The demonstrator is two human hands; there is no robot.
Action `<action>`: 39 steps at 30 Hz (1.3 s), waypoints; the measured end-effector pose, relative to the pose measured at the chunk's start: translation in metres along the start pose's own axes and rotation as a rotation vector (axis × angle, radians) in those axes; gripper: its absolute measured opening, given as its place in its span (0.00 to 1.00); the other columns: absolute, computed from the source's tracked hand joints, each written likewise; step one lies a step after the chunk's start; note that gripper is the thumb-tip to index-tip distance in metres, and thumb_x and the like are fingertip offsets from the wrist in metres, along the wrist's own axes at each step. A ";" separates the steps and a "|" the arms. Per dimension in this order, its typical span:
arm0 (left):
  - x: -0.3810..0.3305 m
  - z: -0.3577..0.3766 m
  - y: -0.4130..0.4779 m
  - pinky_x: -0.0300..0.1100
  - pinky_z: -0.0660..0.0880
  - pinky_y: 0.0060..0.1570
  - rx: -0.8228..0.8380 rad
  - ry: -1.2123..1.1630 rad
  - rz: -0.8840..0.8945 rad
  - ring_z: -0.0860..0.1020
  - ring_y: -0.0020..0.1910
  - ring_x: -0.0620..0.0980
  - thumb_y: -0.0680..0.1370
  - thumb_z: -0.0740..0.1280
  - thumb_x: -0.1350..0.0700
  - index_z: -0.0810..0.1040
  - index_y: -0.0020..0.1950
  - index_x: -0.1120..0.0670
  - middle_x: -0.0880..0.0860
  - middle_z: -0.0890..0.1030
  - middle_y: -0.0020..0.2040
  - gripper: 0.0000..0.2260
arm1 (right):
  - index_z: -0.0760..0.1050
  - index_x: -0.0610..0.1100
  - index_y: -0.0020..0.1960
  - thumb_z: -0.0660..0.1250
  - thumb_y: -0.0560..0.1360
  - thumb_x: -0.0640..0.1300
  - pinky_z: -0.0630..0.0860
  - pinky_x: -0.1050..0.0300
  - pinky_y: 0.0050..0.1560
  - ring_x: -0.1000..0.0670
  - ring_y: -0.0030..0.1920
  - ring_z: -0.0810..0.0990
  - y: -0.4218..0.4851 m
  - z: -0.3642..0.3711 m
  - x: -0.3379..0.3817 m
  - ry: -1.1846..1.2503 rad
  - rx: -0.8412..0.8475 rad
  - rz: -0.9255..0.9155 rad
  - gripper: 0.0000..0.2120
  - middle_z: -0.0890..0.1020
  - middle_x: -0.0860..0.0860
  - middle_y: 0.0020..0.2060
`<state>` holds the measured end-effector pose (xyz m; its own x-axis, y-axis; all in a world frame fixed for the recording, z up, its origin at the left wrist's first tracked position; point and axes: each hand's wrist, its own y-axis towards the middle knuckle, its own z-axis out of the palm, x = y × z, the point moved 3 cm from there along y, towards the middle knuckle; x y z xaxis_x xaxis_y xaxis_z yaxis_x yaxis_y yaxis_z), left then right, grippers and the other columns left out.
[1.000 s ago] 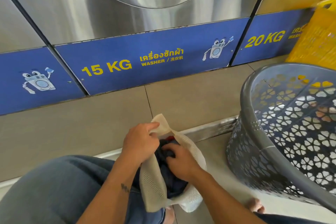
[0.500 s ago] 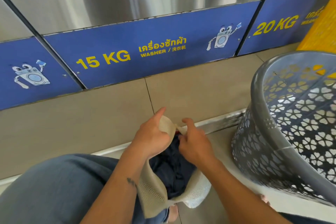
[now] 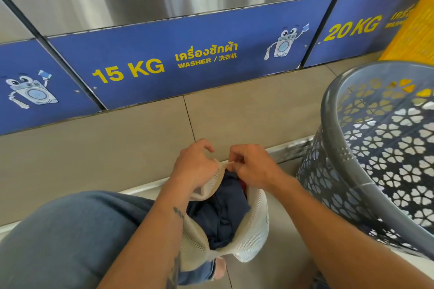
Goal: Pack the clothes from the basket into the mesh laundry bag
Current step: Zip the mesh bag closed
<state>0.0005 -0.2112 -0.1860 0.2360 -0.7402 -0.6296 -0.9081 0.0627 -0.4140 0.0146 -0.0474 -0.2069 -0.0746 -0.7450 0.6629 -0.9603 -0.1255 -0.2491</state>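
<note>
A cream mesh laundry bag (image 3: 254,230) stands on the floor between my knees, its mouth gaping toward me. Dark navy clothes (image 3: 220,213) fill it, with a bit of red cloth showing at the right. My left hand (image 3: 195,166) grips the bag's top edge on the left. My right hand (image 3: 252,166) pinches the same top edge just beside it, fingertips close to those of the left. The grey plastic basket (image 3: 333,134) with flower-shaped holes stands to the right; its inside is only partly in view and I cannot tell what it holds.
Steel washers with blue "15 KG" and "20 KG" panels (image 3: 164,61) rise straight ahead on a tiled step (image 3: 117,155). A yellow crate (image 3: 413,35) sits behind the basket. My knee in jeans (image 3: 70,237) fills the lower left.
My right hand has come out of the bag, where it pressed on the dark clothes, and moved up to the top edge beside the left hand. The view has tilted slightly down.
</note>
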 end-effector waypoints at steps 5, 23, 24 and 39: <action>-0.008 0.020 -0.001 0.42 0.75 0.51 0.207 0.016 0.139 0.78 0.52 0.48 0.75 0.63 0.59 0.82 0.57 0.44 0.48 0.80 0.54 0.16 | 0.76 0.46 0.38 0.70 0.73 0.40 0.79 0.47 0.40 0.47 0.38 0.80 -0.016 -0.011 0.005 0.022 -0.070 -0.040 0.06 0.81 0.50 0.33; 0.019 -0.011 0.006 0.49 0.76 0.50 -0.276 0.269 0.110 0.76 0.50 0.55 0.74 0.63 0.59 0.83 0.49 0.49 0.52 0.79 0.55 0.11 | 0.75 0.50 0.36 0.66 0.76 0.35 0.78 0.50 0.36 0.53 0.32 0.77 -0.101 -0.011 -0.005 0.135 -0.160 0.024 0.14 0.80 0.55 0.29; 0.012 -0.008 0.002 0.51 0.73 0.54 -0.256 0.316 0.207 0.74 0.54 0.54 0.74 0.63 0.59 0.81 0.51 0.47 0.50 0.77 0.57 0.12 | 0.76 0.49 0.36 0.66 0.75 0.34 0.80 0.46 0.38 0.48 0.34 0.80 -0.101 -0.010 -0.005 0.178 -0.184 0.041 0.13 0.82 0.53 0.30; 0.019 0.008 -0.004 0.54 0.75 0.50 -0.229 0.531 0.249 0.70 0.54 0.56 0.77 0.64 0.54 0.83 0.49 0.49 0.53 0.74 0.53 0.08 | 0.73 0.50 0.39 0.62 0.74 0.36 0.80 0.44 0.46 0.46 0.42 0.79 -0.124 0.045 0.010 0.172 -0.049 0.069 0.11 0.81 0.53 0.35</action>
<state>0.0114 -0.2200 -0.2015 -0.1426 -0.9571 -0.2524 -0.9786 0.1745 -0.1088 0.1449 -0.0687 -0.2007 -0.1816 -0.6274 0.7573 -0.9629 -0.0431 -0.2665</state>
